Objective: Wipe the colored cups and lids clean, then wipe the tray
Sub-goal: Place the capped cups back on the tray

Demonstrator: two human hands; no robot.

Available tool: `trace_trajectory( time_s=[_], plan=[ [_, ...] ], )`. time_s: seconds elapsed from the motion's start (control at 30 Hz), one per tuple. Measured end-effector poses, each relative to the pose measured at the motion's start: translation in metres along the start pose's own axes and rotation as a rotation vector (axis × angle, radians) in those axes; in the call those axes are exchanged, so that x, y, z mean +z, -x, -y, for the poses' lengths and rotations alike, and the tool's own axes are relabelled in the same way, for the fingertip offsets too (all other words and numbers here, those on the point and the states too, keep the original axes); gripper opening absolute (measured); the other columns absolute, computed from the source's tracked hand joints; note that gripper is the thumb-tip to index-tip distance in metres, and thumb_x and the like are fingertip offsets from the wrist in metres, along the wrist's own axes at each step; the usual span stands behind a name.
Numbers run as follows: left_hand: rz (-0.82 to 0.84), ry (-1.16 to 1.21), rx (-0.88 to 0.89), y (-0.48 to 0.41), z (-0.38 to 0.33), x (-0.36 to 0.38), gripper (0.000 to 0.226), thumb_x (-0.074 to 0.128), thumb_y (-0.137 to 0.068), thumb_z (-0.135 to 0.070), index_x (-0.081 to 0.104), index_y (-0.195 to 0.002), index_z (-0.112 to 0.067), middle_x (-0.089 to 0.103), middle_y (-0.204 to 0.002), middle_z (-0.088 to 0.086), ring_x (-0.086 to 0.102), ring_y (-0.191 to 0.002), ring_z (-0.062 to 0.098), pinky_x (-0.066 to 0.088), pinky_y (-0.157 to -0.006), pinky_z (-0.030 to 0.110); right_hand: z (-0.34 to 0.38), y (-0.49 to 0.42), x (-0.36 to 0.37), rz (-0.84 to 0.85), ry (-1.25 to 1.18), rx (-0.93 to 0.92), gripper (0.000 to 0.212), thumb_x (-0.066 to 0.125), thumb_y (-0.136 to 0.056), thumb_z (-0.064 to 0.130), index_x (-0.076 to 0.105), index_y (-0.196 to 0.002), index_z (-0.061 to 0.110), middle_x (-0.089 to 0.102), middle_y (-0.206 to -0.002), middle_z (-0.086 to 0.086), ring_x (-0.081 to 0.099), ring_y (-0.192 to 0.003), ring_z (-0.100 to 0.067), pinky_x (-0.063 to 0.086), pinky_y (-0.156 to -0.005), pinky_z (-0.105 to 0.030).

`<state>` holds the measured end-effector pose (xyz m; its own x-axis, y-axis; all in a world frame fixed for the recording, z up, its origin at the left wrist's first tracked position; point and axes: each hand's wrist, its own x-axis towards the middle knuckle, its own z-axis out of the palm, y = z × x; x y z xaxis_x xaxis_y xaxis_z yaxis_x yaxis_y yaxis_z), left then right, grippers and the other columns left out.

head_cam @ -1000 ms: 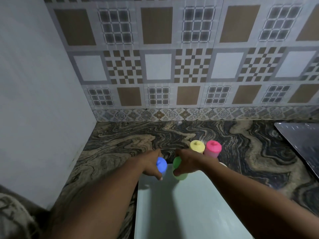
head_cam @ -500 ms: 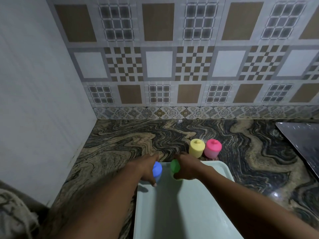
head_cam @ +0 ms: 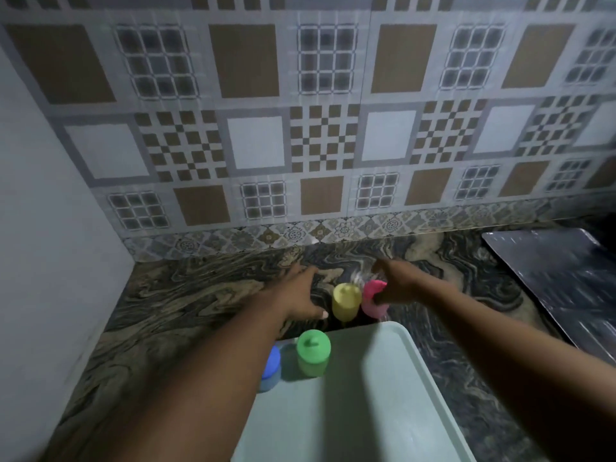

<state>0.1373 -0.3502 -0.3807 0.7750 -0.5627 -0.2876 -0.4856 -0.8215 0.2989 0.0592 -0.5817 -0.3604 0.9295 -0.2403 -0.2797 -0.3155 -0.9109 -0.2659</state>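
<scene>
A pale green tray (head_cam: pixel 383 395) lies on the marbled counter. The green lidded cup (head_cam: pixel 313 352) and the blue lidded cup (head_cam: pixel 270 370) stand at its far left end, the blue one partly behind my left forearm. Beyond the tray stand the yellow lidded cup (head_cam: pixel 346 301) and the pink lidded cup (head_cam: pixel 373 299). My left hand (head_cam: pixel 300 295) is spread just left of the yellow cup, fingers straight, thumb near its base. My right hand (head_cam: pixel 396 283) reaches over the pink cup and touches it; motion blur hides how its fingers lie.
A patterned tile wall stands behind the counter (head_cam: pixel 200 295) and a plain wall (head_cam: pixel 50 261) closes the left side. A dark metal sheet (head_cam: pixel 560 281) lies at the right edge of the counter.
Both hands have let go of the blue and green cups, which now stand on the tray. The hands have moved forward to the yellow and pink cups.
</scene>
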Motion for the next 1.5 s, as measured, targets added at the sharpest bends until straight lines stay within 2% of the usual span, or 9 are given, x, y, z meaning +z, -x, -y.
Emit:
trace_trajectory(
  time_s=[0.23, 0.3, 0.43, 0.53, 0.77, 0.93, 1.07, 1.2, 1.5],
  plan=[
    [0.060, -0.056, 0.134, -0.038, -0.042, 0.026, 0.112, 0.083, -0.072, -0.051, 0.011, -0.156, -0.034, 0.018, -0.160, 0.007, 0.024, -0.148, 0.035, 0.035, -0.113, 0.052, -0.022, -0.024, 0.032, 0.047, -0.012, 0.063, 0.100, 0.084, -0.061, 0.043, 0.037, -0.149, 0.027, 0.053, -0.141, -0.016, 0.055, -0.125, -0.033, 0.047, -0.099, -0.032],
    [0.097, -0.053, 0.139, -0.048, -0.045, 0.032, 0.112, 0.083, -0.072, -0.049, 0.011, -0.156, -0.033, 0.021, -0.160, 0.008, 0.029, -0.146, 0.035, 0.036, -0.113, 0.050, -0.024, -0.030, 0.040, 0.048, -0.030, 0.058, 0.097, 0.082, -0.065, 0.042, 0.037, -0.149, 0.026, 0.056, -0.139, -0.016, 0.056, -0.124, -0.034, 0.049, -0.098, -0.033],
    [0.077, -0.087, 0.146, -0.054, -0.051, 0.038, 0.084, 0.080, -0.078, -0.043, 0.034, -0.146, -0.026, 0.042, -0.146, 0.010, 0.047, -0.133, 0.036, 0.045, -0.103, 0.045, -0.023, -0.032, 0.046, 0.014, -0.072, 0.046, 0.078, 0.076, -0.070, 0.042, 0.047, -0.140, 0.024, 0.063, -0.130, -0.012, 0.062, -0.116, -0.032, 0.052, -0.091, -0.034],
    [0.043, -0.084, 0.151, -0.048, -0.056, 0.035, 0.071, 0.078, -0.079, -0.040, 0.041, -0.137, -0.025, 0.047, -0.140, 0.008, 0.052, -0.126, 0.035, 0.046, -0.096, 0.043, -0.024, -0.027, 0.040, 0.011, -0.069, 0.046, 0.074, 0.077, -0.068, 0.037, 0.051, -0.135, 0.023, 0.066, -0.126, -0.012, 0.064, -0.110, -0.031, 0.053, -0.085, -0.032],
    [0.004, -0.031, 0.167, -0.017, -0.068, 0.009, 0.069, 0.085, -0.070, -0.040, 0.044, -0.125, -0.027, 0.054, -0.128, 0.007, 0.057, -0.112, 0.032, 0.050, -0.088, 0.041, -0.020, 0.006, 0.011, 0.013, -0.150, 0.050, 0.065, 0.078, -0.072, 0.039, 0.046, -0.125, 0.020, 0.061, -0.123, -0.013, 0.062, -0.105, -0.030, 0.056, -0.090, -0.045],
    [0.088, -0.045, 0.154, 0.009, -0.073, 0.008, 0.070, 0.090, -0.059, -0.045, 0.047, -0.111, -0.027, 0.061, -0.119, 0.006, 0.057, -0.103, 0.027, 0.050, -0.084, 0.036, -0.011, 0.029, 0.009, 0.078, -0.117, 0.029, 0.066, 0.083, -0.071, 0.036, 0.049, -0.124, 0.018, 0.065, -0.122, -0.011, 0.064, -0.103, -0.026, 0.056, -0.091, -0.044],
    [0.133, -0.082, 0.148, 0.022, -0.076, 0.022, 0.076, 0.092, -0.059, -0.044, 0.048, -0.118, -0.024, 0.060, -0.124, 0.007, 0.057, -0.108, 0.029, 0.048, -0.085, 0.037, -0.010, 0.045, 0.022, 0.110, -0.084, 0.025, 0.071, 0.084, -0.065, 0.039, 0.049, -0.124, 0.021, 0.065, -0.120, -0.008, 0.064, -0.101, -0.026, 0.057, -0.090, -0.043],
    [0.153, -0.135, 0.139, 0.028, -0.078, 0.038, 0.076, 0.090, -0.064, -0.042, 0.047, -0.125, -0.026, 0.059, -0.128, 0.006, 0.057, -0.112, 0.030, 0.049, -0.090, 0.039, -0.017, 0.053, 0.037, 0.135, -0.056, 0.011, 0.071, 0.084, -0.071, 0.032, 0.046, -0.130, 0.020, 0.063, -0.123, -0.011, 0.063, -0.105, -0.027, 0.057, -0.090, -0.043],
    [0.059, -0.270, 0.169, 0.023, -0.077, 0.057, 0.071, 0.082, -0.075, -0.043, 0.042, -0.130, -0.025, 0.058, -0.132, 0.007, 0.057, -0.121, 0.033, 0.046, -0.097, 0.046, -0.027, 0.047, 0.061, 0.075, -0.024, -0.005, 0.067, 0.075, -0.068, 0.036, 0.051, -0.130, 0.025, 0.065, -0.122, -0.010, 0.065, -0.105, -0.031, 0.055, -0.086, -0.039]
  ],
)
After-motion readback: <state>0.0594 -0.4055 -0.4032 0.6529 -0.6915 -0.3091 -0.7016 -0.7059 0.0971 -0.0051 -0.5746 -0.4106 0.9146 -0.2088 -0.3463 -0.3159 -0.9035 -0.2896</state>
